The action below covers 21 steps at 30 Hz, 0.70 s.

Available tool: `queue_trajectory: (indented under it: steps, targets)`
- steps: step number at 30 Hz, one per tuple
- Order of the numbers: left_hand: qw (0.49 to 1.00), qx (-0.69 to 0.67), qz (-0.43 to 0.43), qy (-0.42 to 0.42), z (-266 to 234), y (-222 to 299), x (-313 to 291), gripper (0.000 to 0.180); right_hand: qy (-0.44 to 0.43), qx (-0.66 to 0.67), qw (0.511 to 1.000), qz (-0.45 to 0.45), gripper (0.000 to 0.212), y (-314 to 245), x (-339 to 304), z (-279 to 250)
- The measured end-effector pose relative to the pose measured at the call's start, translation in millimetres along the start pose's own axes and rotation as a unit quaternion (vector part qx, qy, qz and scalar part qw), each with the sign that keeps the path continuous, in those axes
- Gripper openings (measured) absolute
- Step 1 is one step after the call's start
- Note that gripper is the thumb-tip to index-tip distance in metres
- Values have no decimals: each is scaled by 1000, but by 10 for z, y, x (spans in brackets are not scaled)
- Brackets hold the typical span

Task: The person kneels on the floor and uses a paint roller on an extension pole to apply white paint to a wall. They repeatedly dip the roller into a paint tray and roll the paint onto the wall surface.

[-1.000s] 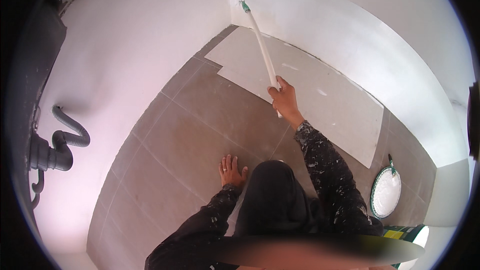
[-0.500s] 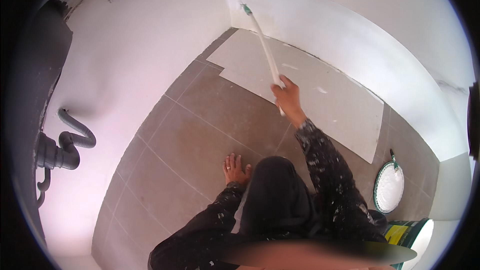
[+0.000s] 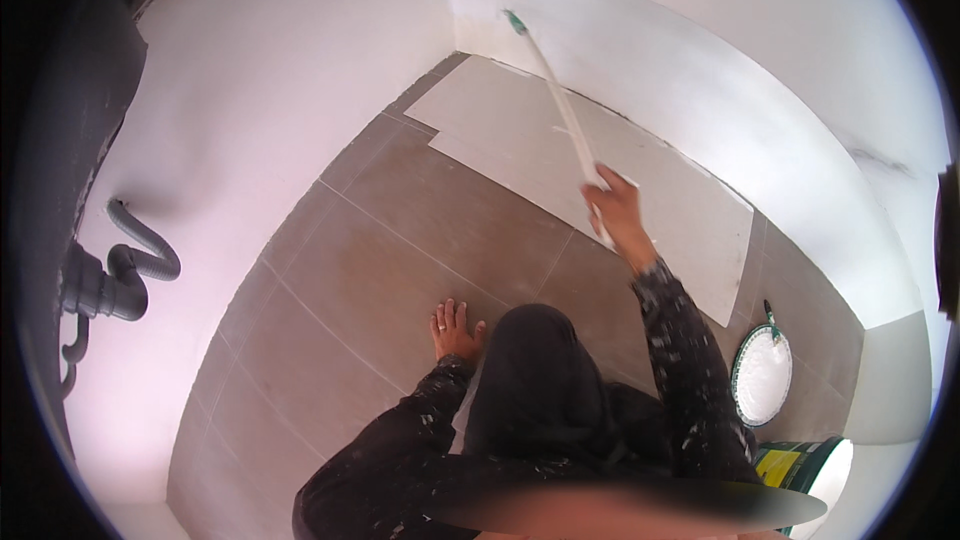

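My right hand (image 3: pixel 618 215) is closed around the lower end of a long white handle. It belongs to a long-handled paintbrush (image 3: pixel 572 125) with a green head. The brush reaches up and away, its head at the low white wall (image 3: pixel 640 45) near the far corner; whether the bristles touch the wall I cannot tell. My left hand (image 3: pixel 457 333) rests on the brown tiled floor (image 3: pixel 370 240) beside my bent knee, palm down and fingers spread, holding nothing. Both dark sleeves are speckled with white.
A pale sheet (image 3: pixel 500 125) covers the floor along the wall. To the right lies a round lid (image 3: pixel 762 390) coated in white paint, with a small green brush (image 3: pixel 771 322) on its rim. Close by is a green-and-yellow bucket (image 3: pixel 800 468). Grey drain pipes (image 3: pixel 125 285) project at left.
My right hand has moved right and slightly nearer with the paintbrush, and its head has shifted right along the wall, away from the corner. My left hand stays on the floor.
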<state>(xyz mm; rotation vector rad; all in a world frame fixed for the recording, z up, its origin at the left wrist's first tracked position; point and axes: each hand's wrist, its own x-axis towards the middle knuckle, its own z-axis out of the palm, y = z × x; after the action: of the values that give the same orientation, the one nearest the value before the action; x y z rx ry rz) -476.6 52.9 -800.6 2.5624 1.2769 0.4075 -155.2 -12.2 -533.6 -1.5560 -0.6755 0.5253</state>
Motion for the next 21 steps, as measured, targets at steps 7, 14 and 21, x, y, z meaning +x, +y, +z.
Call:
queue_trajectory:
  steps: [7,14,21]
  targets:
    - [999,9,-17,-42,-24,22,25,69,-90,37,995,-13,64,-427,1049,1059]
    - [1000,-14,-14,-22,-47,48,2,64,-40,-4,999,-23,62,-396,281,-121]
    - [999,-19,-11,-34,51,-12,22,66,74,-114,989,52,54,-418,-1448,-1902]
